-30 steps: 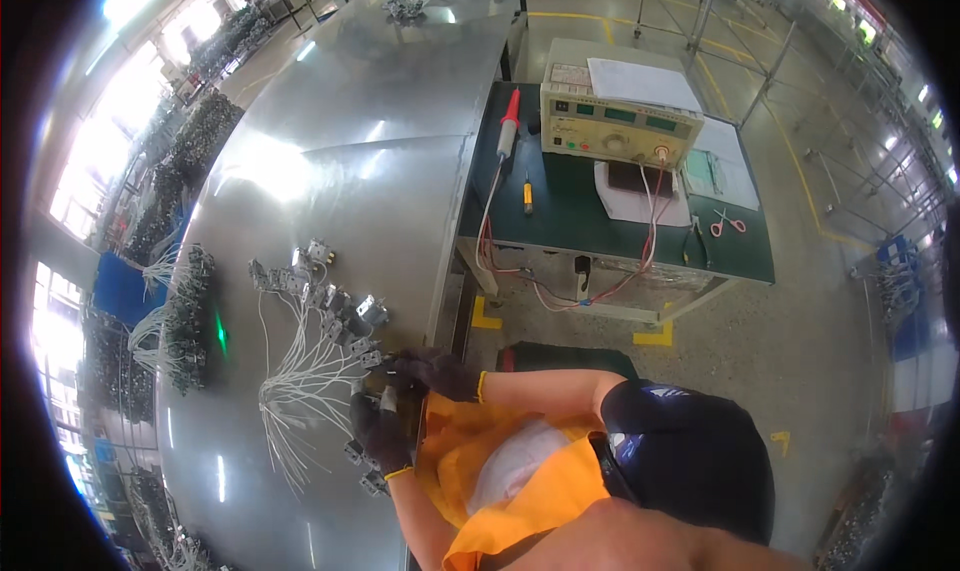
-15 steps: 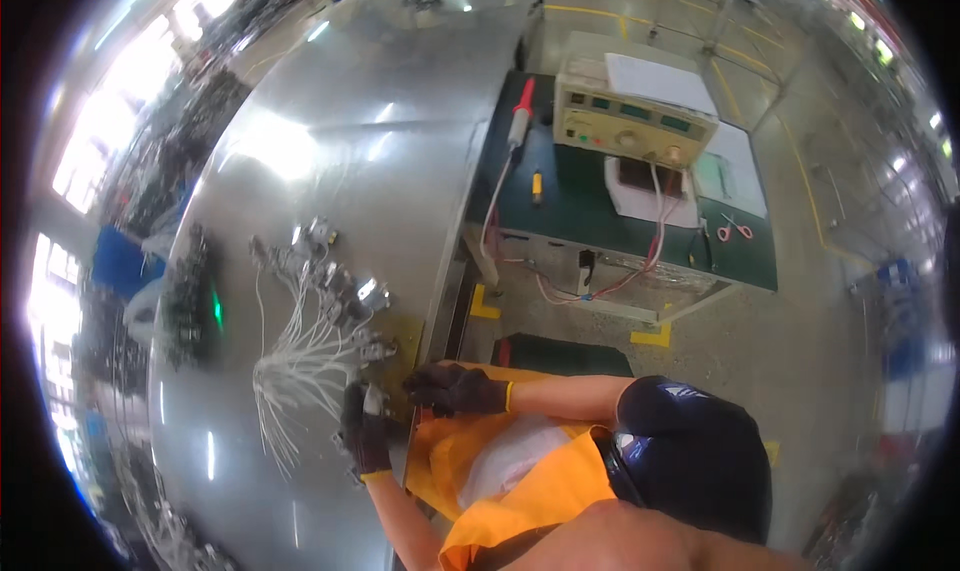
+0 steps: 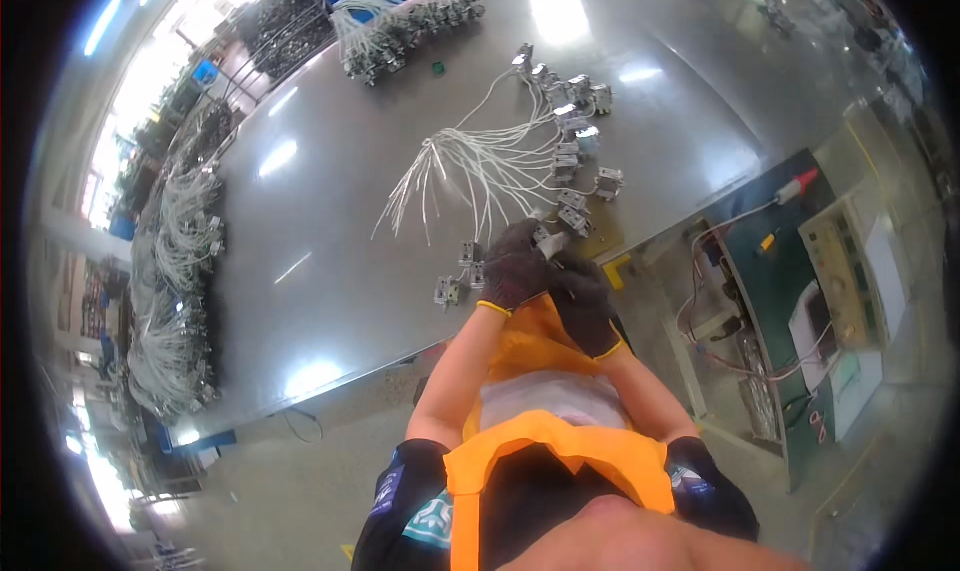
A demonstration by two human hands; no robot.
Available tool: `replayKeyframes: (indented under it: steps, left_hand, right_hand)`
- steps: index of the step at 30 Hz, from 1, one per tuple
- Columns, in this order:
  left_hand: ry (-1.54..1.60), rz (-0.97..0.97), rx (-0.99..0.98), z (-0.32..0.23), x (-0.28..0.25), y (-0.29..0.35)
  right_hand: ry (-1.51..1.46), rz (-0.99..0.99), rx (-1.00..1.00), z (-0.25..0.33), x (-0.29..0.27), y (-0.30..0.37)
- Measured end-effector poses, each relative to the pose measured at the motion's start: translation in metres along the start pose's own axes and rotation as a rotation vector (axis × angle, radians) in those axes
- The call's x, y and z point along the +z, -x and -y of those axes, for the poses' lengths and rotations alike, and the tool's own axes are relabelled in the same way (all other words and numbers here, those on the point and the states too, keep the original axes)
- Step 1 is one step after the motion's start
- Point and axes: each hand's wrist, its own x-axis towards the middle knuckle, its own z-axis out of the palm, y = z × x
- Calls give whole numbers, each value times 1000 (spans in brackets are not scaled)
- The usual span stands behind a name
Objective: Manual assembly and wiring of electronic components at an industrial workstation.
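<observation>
My gloved left hand (image 3: 513,265) closes on a small blocky metal wired part (image 3: 549,242) at the table's near edge. My right hand (image 3: 582,297), in a dark glove too, meets it from the right with its fingers curled in against the same part; the fingertips are partly hidden. Just beyond, a fan of white wires (image 3: 480,159) lies bundled at one end, each wire running to a similar metal part, such as the group (image 3: 573,121) on its right side. Several more of these parts (image 3: 470,256) rest left of my left hand.
The steel table (image 3: 330,211) carries further wired bundles (image 3: 405,36) at the far edge and piles (image 3: 175,301) at the left. To the right, a green-topped bench (image 3: 740,261) holds a beige instrument (image 3: 840,261), a red-tipped probe (image 3: 797,187) and scissors (image 3: 818,426).
The view has swung left, so the table fills more of it and the bench sits at the right. My right hand has come up to my left hand at the metal part.
</observation>
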Motion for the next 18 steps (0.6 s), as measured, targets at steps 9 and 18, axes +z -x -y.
replayKeyframes:
  steps: [9,18]
  left_hand:
    - [-86,-28,53,0,-1,5]
    - [38,-76,22,11,4,38]
  right_hand:
    - [-879,30,1044,14,-2,-11]
    - [-1541,-51,1280,1,-1,6]
